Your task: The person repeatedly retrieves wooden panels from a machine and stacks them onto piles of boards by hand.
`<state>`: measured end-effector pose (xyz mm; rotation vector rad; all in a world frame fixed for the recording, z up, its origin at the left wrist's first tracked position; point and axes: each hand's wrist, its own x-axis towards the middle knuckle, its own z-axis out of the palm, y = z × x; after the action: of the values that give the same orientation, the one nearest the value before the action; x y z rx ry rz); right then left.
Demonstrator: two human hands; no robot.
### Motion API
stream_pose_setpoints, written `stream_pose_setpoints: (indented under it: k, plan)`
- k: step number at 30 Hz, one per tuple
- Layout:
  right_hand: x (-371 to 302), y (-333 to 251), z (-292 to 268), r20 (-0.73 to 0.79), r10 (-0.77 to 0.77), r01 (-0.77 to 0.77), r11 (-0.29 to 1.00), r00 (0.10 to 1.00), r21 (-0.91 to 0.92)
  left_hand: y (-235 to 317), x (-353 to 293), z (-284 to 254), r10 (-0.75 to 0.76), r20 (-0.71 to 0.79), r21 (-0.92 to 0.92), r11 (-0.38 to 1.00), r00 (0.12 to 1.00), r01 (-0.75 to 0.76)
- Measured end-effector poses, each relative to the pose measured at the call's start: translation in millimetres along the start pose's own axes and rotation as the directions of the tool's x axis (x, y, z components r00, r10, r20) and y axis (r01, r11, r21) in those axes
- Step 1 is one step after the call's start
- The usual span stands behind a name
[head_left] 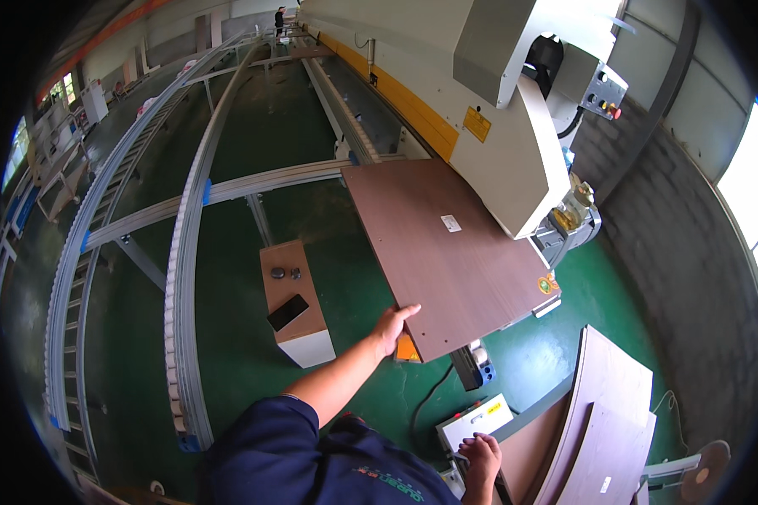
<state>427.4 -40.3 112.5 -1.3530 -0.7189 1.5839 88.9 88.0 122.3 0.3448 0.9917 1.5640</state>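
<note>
A flat brown wood-grain panel with a small white label lies on the bed of a long machine, partly under its beam. My left hand grips the panel's near left edge, thumb on top and the other fingers hidden beneath. Low in the view, my right hand hangs with loosely bent fingers and nothing visible in it. It is close to a white control box. Right of that hand, several similar brown panels lean in a stack.
The white and yellow machine runs away along the right. Roller conveyor rails stretch off at the left. A box-like stand holds a black phone and small dark items. Far back stands another person. A grey wall borders the right.
</note>
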Motion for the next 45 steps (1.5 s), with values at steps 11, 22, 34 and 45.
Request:
stream_pose_setpoints:
  k: [11, 22, 34, 45]
  plan:
    - [11.9, -39.0, 38.5, 0.105, 0.015, -0.036, 0.980, 0.994, 0.198, -64.2, -74.1, 27.7, -0.249, 0.253, 0.096, 0.968, 0.935, 0.232]
    - [-16.7, -29.9, -12.5, -0.196, -0.049, 0.114, 0.936, 0.979, 0.334, -49.1, -72.3, 13.8, -0.353, 0.142, 0.358, 0.889, 0.925, 0.285]
    - [-65.3, -33.3, -84.1, -0.545, 0.018, 0.094, 0.980, 0.838, 0.177, 85.0, 124.9, 0.3, 0.179, 0.169, 0.912, -0.402, 0.969, -0.085]
    - [-169.1, 36.3, -177.7, -0.816, 0.022, 0.163, 0.976, 0.577, 0.142, -1.0, 5.1, 69.9, 0.145, 0.291, 0.927, -0.286, 0.946, -0.242]
